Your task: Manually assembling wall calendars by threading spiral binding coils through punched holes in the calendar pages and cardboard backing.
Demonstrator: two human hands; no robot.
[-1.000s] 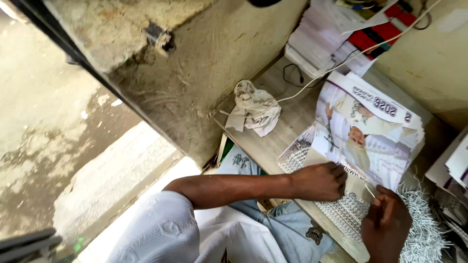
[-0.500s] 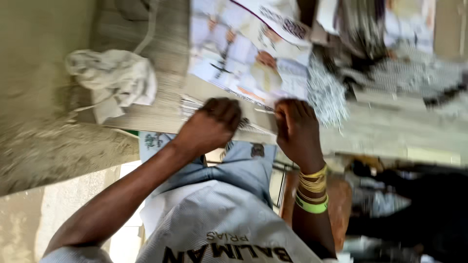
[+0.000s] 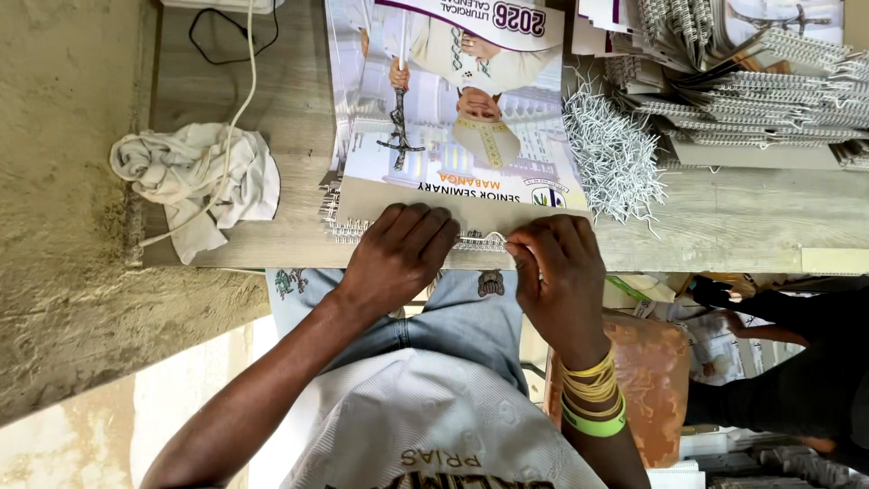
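The left hand [image 3: 398,254] lies flat, fingers spread, pressing the printed wall calendar [image 3: 453,118] down at the wooden table [image 3: 724,226] edge so its bound side stays put, while the right hand [image 3: 557,272] pinches the white wire binding comb [image 3: 480,241] just beside it. Both palms cover most of the comb, so whether it has seated fully is, I think, unclear; loose wire combs [image 3: 615,154] lie beyond the right knuckles.
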